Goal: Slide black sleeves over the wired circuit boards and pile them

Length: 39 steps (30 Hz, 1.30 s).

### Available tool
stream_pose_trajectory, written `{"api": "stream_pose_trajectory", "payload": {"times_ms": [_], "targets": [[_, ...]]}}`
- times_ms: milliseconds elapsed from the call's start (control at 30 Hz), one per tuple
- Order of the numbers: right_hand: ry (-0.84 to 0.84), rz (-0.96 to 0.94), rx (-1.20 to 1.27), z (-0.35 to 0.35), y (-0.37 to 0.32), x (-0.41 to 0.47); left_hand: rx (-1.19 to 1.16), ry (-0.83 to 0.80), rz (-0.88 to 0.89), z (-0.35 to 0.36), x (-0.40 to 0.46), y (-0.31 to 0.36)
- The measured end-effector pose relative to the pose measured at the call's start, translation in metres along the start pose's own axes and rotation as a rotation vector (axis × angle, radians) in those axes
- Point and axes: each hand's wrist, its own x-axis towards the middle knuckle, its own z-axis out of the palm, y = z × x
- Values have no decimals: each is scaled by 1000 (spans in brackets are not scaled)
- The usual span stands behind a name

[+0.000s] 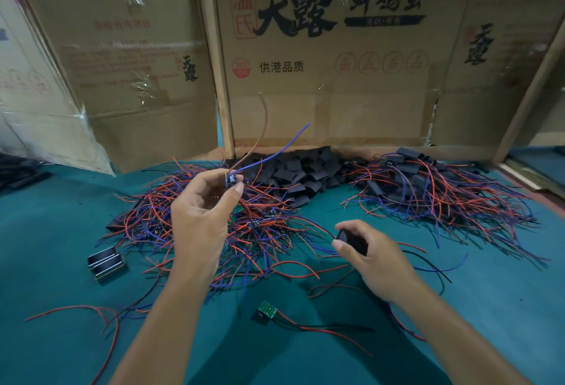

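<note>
Board raised in the left hand, sleeve pinched in the right, the two not yet joined.

The left hand pinched a small wired circuit board between thumb and fingertips, lifted above the unsleeved pile so that its blue and brown leads trailed up toward one o'clock, clear of the tangle. The right hand, at four o'clock from the left, held a black sleeve between thumb and curled fingers, low over the green mat, probably ready to slide on; whether a wire was already threaded through it I could not tell. Spare sleeves lay heaped at twelve o'clock, within easy reach, and the finished pile sat at two o'clock, on the right hand's side. A loose board lay at six o'clock, between the forearms.
</note>
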Motion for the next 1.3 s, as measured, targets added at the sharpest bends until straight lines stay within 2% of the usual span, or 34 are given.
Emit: {"api": "stream_pose_trajectory", "payload": {"times_ms": [133, 233, 433, 600, 867, 1000, 1167, 1300], "targets": [[-12, -16, -35, 0, 0, 0, 264, -22, 115, -5, 0, -1], [-7, -37, -76, -1, -3, 0, 94, -6, 90, -1, -1, 4], [37, -111, 34, -2, -9, -3, -339, 29, -156, 7, -3, 14], [23, -159, 28, 1, -12, -4, -372, 16, -264, 12, -9, 12], [35, -230, 11, 5, -11, -6, -584, 0, -456, 23, -16, 10], [-63, -143, 71, 12, -9, -8, -695, 11, -518, 25, -16, 10], [-300, -65, 462, 24, -23, -17, -784, 64, -517, 25, -14, 10], [-374, -68, 564, 40, -33, -28, -867, 70, -521, 25, -13, 10]]}}
